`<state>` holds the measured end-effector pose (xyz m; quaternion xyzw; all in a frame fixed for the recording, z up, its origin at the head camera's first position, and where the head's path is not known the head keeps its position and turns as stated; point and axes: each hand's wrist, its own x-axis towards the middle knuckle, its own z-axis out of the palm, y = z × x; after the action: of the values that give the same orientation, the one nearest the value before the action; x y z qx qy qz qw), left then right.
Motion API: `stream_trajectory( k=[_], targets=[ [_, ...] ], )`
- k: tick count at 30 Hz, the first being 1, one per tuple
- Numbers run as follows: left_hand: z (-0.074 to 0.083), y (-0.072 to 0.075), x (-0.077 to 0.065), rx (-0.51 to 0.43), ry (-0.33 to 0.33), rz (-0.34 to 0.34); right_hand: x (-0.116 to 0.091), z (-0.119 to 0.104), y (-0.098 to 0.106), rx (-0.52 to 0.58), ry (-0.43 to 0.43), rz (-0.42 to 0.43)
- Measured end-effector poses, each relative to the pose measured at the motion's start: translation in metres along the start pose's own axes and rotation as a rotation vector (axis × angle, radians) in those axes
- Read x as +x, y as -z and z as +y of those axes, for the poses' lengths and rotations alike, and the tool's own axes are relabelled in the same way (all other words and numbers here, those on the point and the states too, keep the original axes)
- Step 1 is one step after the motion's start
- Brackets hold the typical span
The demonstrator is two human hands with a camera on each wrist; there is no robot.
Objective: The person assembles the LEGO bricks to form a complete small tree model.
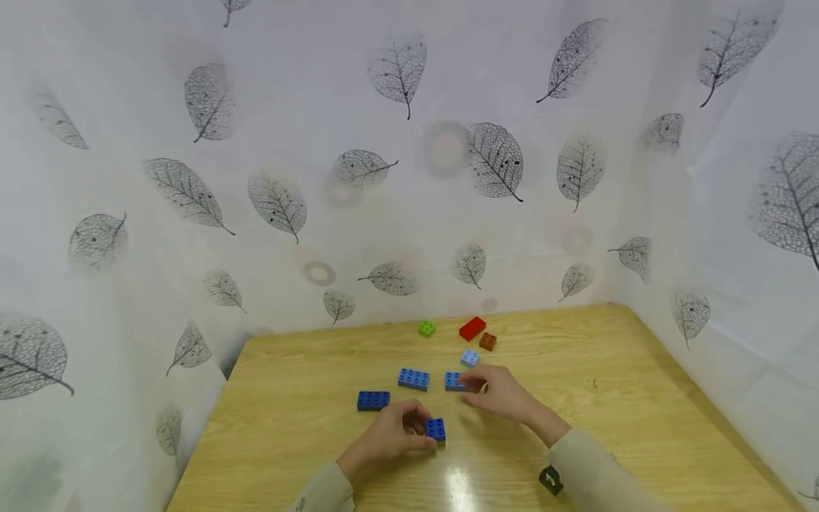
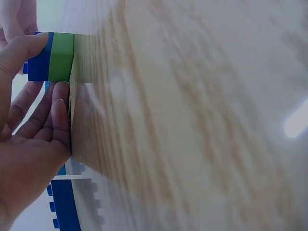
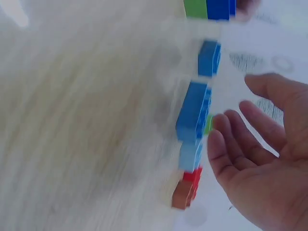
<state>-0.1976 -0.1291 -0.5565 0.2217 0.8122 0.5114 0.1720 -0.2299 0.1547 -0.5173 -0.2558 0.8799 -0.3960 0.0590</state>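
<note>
My left thumb and fingers pinch the dark-blue 2x2 brick (image 1: 436,429), which sits on a green brick (image 2: 61,57). If my left hand (image 1: 399,430) lifts by the top one only, a loose stud fit could drop the green. Beyond that dark-blue 2x2, to its right, my right hand (image 1: 499,391) hovers, fingers apart, by a medium-blue 2x4 brick (image 1: 453,382); sloppy closing might bump the light-blue 2x2 brick (image 1: 470,358) farther beyond. No readable brands or labels, fwiw.
</note>
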Motion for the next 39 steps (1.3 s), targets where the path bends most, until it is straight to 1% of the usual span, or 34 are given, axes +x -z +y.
stream_trajectory(
  k=[2,6,10,13,19,23,29,34,39],
  targets=[
    [-0.001,-0.001,0.0,-0.008,0.001,0.005,0.003,0.006,0.005,0.012,-0.032,0.073],
    [0.0,-0.002,0.0,-0.025,0.02,0.014,0.009,0.018,0.007,0.032,-0.143,0.176],
    [0.002,-0.004,0.0,-0.035,0.037,0.018,0.015,0.03,0.004,0.024,-0.248,0.239],
    [0.002,-0.004,0.0,-0.033,0.044,0.016,0.019,0.036,0.002,0.033,-0.288,0.26],
    [0.002,-0.004,0.001,-0.027,0.059,0.004,0.023,0.044,-0.002,0.06,-0.307,0.265],
    [0.002,-0.004,0.001,-0.023,0.066,0.002,0.027,0.048,-0.005,0.044,-0.314,0.267],
    [0.003,-0.004,0.001,-0.024,0.054,0.004,0.034,0.049,-0.006,0.033,-0.318,0.274],
    [0.004,-0.003,0.0,-0.027,0.057,0.004,0.038,0.052,-0.006,0.02,-0.327,0.272],
    [0.005,-0.003,0.0,-0.023,0.053,0.005,0.042,0.054,-0.007,0.0,-0.317,0.273]
  ],
)
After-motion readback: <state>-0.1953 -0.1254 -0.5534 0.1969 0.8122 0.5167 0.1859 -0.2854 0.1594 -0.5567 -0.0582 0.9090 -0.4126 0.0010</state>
